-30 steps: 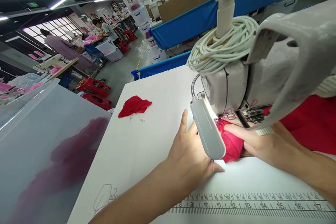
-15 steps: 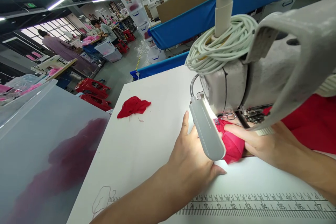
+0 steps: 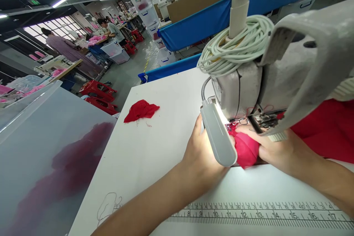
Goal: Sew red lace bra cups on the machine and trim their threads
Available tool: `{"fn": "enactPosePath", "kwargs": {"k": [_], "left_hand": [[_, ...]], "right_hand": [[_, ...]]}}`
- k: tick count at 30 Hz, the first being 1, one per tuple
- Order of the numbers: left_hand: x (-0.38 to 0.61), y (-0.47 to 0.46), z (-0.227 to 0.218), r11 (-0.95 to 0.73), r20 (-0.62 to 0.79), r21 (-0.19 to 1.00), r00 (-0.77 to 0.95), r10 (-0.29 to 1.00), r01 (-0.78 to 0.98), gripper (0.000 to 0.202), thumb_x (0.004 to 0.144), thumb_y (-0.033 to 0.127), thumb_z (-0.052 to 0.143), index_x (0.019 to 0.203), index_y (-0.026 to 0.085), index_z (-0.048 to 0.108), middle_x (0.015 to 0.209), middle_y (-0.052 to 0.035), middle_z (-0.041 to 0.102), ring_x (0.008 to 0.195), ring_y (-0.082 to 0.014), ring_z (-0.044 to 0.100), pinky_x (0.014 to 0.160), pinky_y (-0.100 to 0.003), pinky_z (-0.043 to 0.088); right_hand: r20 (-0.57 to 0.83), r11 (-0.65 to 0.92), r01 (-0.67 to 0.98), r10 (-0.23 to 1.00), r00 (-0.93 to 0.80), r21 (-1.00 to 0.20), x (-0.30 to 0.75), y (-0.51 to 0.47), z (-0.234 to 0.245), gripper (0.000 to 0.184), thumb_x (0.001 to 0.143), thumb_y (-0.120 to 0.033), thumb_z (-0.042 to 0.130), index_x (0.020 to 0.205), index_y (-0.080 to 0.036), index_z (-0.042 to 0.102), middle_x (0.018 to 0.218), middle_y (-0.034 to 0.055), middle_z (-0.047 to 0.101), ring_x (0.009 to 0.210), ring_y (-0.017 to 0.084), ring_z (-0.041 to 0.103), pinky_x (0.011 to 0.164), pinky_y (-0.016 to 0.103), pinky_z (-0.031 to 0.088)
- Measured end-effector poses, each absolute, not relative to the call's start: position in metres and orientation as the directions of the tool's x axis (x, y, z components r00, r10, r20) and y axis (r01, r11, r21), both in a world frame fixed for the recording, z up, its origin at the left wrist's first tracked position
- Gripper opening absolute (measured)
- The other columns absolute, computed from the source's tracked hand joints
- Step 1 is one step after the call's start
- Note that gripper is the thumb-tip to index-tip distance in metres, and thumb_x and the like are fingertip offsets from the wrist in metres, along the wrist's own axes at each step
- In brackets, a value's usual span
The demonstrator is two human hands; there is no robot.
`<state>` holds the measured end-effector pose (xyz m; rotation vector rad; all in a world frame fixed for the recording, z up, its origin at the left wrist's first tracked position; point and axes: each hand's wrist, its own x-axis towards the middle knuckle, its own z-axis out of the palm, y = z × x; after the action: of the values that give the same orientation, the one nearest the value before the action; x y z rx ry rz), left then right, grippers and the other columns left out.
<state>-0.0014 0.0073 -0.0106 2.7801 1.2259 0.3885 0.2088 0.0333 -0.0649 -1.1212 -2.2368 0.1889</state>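
Gripping one bunched red cloth (image 3: pixel 246 150), the right hand (image 3: pixel 279 153) curls its fingers over the top and right side of the bunch. The cloth sits on the table (image 3: pixel 155 155) under the head of the one machine (image 3: pixel 293 70), at the needle, between the two hands.

The left hand (image 3: pixel 200 155) lies at 9 o'clock of the cloth, palm down. The bar of the one lamp (image 3: pixel 218 138) crosses over its fingers and hides them, so I cannot tell whether they are closed on the cloth or lie flat.

One coil of white cord (image 3: pixel 235 49) sits on top of the machine, at 12 o'clock of the cloth. One red scrap (image 3: pixel 141 110) lies on the table at 10 o'clock of the left hand, well apart from it. One ruler (image 3: pixel 262 215) runs along the table edge at 6 o'clock of both hands. One larger red sheet (image 3: pixel 329 129) spreads at 3 o'clock of the right hand.

One frosted bin (image 3: pixel 41 147) stands at 9 o'clock of the table, with dark red stuff showing dimly inside. Two red stools (image 3: pixel 96 88) stand on the floor at 11 o'clock.
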Motion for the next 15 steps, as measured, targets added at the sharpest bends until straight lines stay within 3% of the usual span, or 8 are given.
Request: {"fn": "enactPosePath", "kwargs": {"k": [2,4,7,10,12,15], "left_hand": [[0.001,0.014,-0.023,-0.641,0.217,0.241,0.604,0.767,0.728,0.020,0.090,0.026,0.051,0.074,0.019,0.060,0.087,-0.0066,0.067,0.088,-0.0239,0.060,0.097,-0.047,0.044],[0.002,0.020,-0.038,-0.578,0.271,0.364,0.511,0.816,0.730,0.022,0.088,0.024,0.049,0.068,0.020,0.057,0.074,-0.0045,0.063,0.079,-0.0216,0.058,0.091,-0.043,0.046],[0.001,0.024,-0.055,-0.435,0.294,0.621,0.321,0.901,0.652,0.022,0.089,0.030,0.048,0.074,0.020,0.060,0.077,-0.0055,0.064,0.084,-0.0236,0.061,0.087,-0.042,0.047],[0.000,0.029,-0.061,-0.217,0.132,0.863,0.211,0.969,0.456,0.027,0.090,0.044,0.052,0.086,0.020,0.062,0.081,-0.0056,0.064,0.086,-0.0242,0.062,0.081,-0.039,0.050],[0.001,0.033,-0.061,-0.152,0.072,0.930,0.238,0.969,0.334,0.031,0.090,0.050,0.054,0.088,0.020,0.061,0.080,-0.0043,0.064,0.085,-0.0224,0.063,0.082,-0.037,0.050],[0.004,0.038,-0.059,-0.160,0.091,0.958,0.280,0.956,0.237,0.035,0.087,0.055,0.058,0.081,0.021,0.060,0.083,-0.0032,0.065,0.087,-0.0200,0.062,0.087,-0.035,0.050]], "right_hand": [[0.483,0.642,0.662,0.753,-0.447,-0.387,0.208,0.035,-0.063,0.030,0.076,-0.005,0.046,0.084,-0.026,0.067,0.072,0.0018,0.067,0.061,0.021,0.062,0.056,0.032,0.048],[0.523,0.681,0.643,0.712,-0.469,-0.350,0.207,0.036,-0.058,0.026,0.075,-0.005,0.044,0.078,-0.023,0.063,0.069,0.0024,0.065,0.058,0.019,0.060,0.053,0.029,0.046],[0.610,0.734,0.626,0.629,-0.482,-0.262,0.206,0.037,-0.053,0.022,0.079,-0.006,0.044,0.069,-0.022,0.056,0.063,0.0020,0.061,0.053,0.016,0.056,0.049,0.027,0.043],[0.667,0.733,0.658,0.580,-0.469,-0.174,0.207,0.037,-0.055,0.024,0.082,-0.006,0.044,0.067,-0.022,0.053,0.059,0.0010,0.059,0.051,0.015,0.052,0.048,0.027,0.040],[0.668,0.710,0.691,0.580,-0.466,-0.134,0.209,0.037,-0.059,0.023,0.084,-0.008,0.045,0.069,-0.022,0.056,0.057,0.0004,0.057,0.051,0.016,0.051,0.049,0.029,0.040],[0.659,0.675,0.719,0.618,-0.429,-0.166,0.211,0.036,-0.066,0.021,0.086,-0.013,0.047,0.071,-0.022,0.059,0.060,0.0009,0.060,0.055,0.017,0.055,0.052,0.030,0.041]]}}
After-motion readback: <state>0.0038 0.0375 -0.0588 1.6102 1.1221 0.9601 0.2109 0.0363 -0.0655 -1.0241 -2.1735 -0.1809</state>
